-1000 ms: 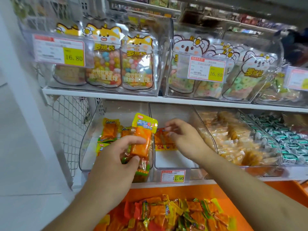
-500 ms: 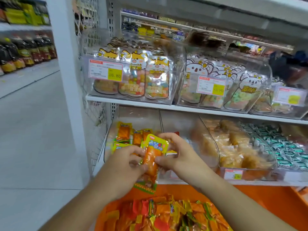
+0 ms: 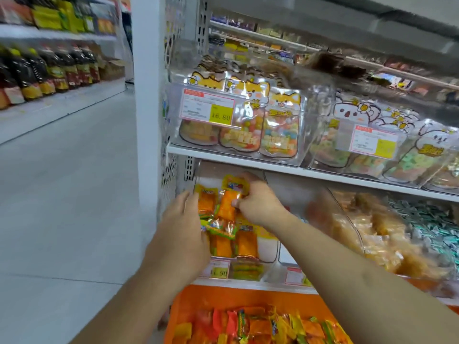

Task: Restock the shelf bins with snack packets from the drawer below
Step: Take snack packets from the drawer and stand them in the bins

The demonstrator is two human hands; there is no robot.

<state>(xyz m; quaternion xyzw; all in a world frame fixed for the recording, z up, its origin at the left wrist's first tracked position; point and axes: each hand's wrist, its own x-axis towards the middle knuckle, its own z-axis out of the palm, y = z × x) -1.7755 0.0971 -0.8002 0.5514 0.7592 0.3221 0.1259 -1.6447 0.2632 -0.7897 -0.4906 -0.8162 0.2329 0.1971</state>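
Nearest the camera, the open orange drawer (image 3: 188, 302) sits below the shelf, packed with a loose heap of snack packets (image 3: 260, 326) in orange, red and yellow wrappers. Plenty of stock is left to move up.

Above it, both arms reach into the clear bin (image 3: 269, 263) at the left end of the lower shelf (image 3: 310, 173). The left hand (image 3: 185, 229) lies with its fingers straight and spread against the left side of the packets already in the bin, steadying them rather than gripping anything. The right hand (image 3: 258, 203) pinches an orange packet (image 3: 227, 206) between thumb and fingers and is setting it upright among the others near the back of the bin.

Just right of this bin are a nearly bare bin and then bins of pale baked snacks (image 3: 372, 234) and green-wrapped sweets (image 3: 427, 227). The shelf above carries bags of coloured candy (image 3: 280, 130) behind a price tag (image 3: 207, 109).

The likely trouble is the standing row: the packets are slick and lean on one another, so if the left hand lifts away early, or the new packet is pushed in too hard, the row may topple forward or slide over the low front lip into the drawer. The right forearm also crosses close to the neighbouring bin and could knock it on the way out.
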